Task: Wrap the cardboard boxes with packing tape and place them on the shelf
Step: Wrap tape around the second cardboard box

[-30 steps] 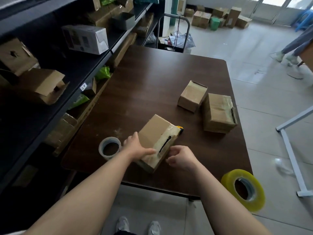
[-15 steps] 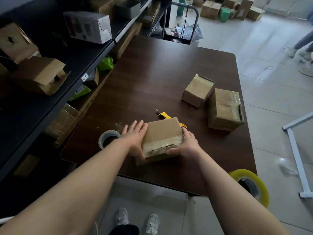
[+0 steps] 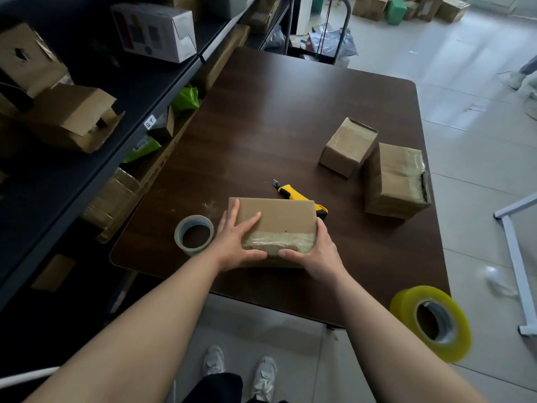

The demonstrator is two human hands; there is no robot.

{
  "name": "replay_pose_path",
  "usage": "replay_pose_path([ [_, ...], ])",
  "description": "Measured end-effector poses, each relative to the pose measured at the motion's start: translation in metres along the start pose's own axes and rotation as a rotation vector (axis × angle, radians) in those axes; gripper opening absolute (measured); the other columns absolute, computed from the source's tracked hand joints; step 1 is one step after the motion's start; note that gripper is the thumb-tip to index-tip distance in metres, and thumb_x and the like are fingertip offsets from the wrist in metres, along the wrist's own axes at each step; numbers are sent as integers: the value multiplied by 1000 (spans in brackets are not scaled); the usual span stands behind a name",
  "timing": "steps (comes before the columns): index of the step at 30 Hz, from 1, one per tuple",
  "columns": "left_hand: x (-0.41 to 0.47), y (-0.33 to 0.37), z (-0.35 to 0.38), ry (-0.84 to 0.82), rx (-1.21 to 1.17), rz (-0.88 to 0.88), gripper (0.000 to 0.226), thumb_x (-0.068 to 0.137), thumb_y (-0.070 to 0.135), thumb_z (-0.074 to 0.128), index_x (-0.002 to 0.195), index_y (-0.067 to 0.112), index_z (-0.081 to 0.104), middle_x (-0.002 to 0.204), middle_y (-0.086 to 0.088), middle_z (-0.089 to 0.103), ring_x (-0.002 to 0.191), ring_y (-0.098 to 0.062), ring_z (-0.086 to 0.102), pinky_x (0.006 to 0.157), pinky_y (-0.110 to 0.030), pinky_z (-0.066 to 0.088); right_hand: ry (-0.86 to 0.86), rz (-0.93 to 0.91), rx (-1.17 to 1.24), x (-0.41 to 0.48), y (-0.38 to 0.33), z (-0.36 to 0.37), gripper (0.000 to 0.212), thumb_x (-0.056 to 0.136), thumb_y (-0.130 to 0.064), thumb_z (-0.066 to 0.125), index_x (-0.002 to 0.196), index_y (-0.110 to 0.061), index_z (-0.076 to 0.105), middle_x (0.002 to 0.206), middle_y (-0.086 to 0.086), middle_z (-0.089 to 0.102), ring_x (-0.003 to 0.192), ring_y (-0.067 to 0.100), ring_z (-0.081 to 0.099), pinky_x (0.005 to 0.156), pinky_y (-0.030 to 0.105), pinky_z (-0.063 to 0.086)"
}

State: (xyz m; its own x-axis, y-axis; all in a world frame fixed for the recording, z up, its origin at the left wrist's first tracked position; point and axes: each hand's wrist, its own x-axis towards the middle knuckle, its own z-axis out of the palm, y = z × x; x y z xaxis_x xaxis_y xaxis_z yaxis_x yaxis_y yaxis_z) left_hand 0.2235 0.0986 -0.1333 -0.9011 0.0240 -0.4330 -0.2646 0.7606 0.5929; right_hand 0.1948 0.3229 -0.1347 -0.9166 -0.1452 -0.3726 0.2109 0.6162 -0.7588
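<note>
One box (image 3: 280, 216), gripped by left hand (image 3: 235, 242), right hand (image 3: 318, 253), lies crosswise.

Head camera looks steeply down, close over the table (image 3: 290, 117).

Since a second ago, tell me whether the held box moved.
Yes. The box turned square to the table, uncovering the yellow knife behind it.
</note>
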Motion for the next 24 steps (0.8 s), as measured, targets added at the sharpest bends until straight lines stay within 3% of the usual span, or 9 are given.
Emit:
replay_pose_path([
  [5,0,-5,10,76,-79,18,79,81,57,65,146,53,21,153,23,-30,145,-19,-21,117,-51,4,54,12,70,1,10,9,116,59,-56,86,152,-36,18,150,-4,36,137,26,29,114,46,29],
  [13,-2,-1,17,180,-167,33,76,82,42,72,146,48,29,155,22,-24,146,-17,-17,118,-46,2,65,68,239,3,12,18,111,61,-42,88,149,-40,22,147,-2,38,137,25,33,113,48,32],
  [15,-3,1,20,233,-224,-2,85,78,40,76,147,45,26,155,20,-25,147,-17,-12,118,-44,6,64,87,286,4,11,19,112,57,-41,89,148,-41,23,146,-2,40,136,25,36,112,48,35],
  [17,-6,3,25,327,-318,-105,108,71,39,82,151,42,10,155,15,-27,147,-18,-7,118,-41,11,57,91,303,3,12,18,110,59,-41,88,148,-42,23,145,-1,41,136,25,37,112,49,35],
  [19,-10,2,29,360,-440,-198,124,65,39,86,151,39,-4,160,5,-13,146,-18,5,116,-39,17,61,84,319,3,14,18,105,64,-39,86,148,-41,24,146,0,43,136,27,38,112,50,35],
  [22,-8,3,30,318,-547,-248,123,64,38,87,150,35,0,156,-3,25,140,-23,29,111,-42,29,71,87,334,3,14,21,103,65,-36,86,148,-41,25,144,1,45,135,28,40,111,51,36],
  [24,-7,5,28,319,-566,-261,121,65,35,87,151,34,2,153,-2,30,138,-24,33,110,-42,32,81,92,336,3,12,22,101,66,-34,85,148,-40,26,144,1,46,135,28,40,111,51,36],
])
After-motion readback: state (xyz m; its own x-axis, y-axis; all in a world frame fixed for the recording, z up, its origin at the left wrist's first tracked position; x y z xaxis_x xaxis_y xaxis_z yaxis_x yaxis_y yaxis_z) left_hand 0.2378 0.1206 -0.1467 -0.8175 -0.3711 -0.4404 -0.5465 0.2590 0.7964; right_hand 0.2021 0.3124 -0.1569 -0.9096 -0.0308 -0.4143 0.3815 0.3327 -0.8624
